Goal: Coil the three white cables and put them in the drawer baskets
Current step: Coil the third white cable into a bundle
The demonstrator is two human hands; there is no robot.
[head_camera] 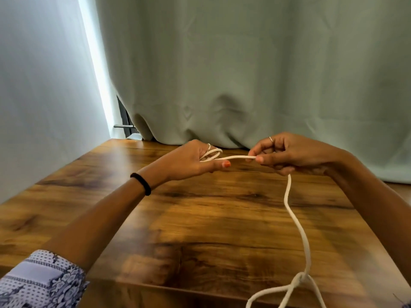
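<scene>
A white cable (297, 221) runs from my hands down across the wooden table (200, 218) to its front edge, where it tangles with other white strands and drops out of view. My left hand (189, 162) holds a couple of small loops of the cable wound around its fingers, thumb stretched out beneath. My right hand (287, 153) pinches the cable a short way to the right of those loops, and a taut stretch spans the gap between the hands. No drawer or baskets are in view.
A pale green curtain (244, 74) hangs right behind the table's far edge. A white wall (40, 85) borders the left side. A dark metal frame (125, 123) shows in the gap between wall and curtain.
</scene>
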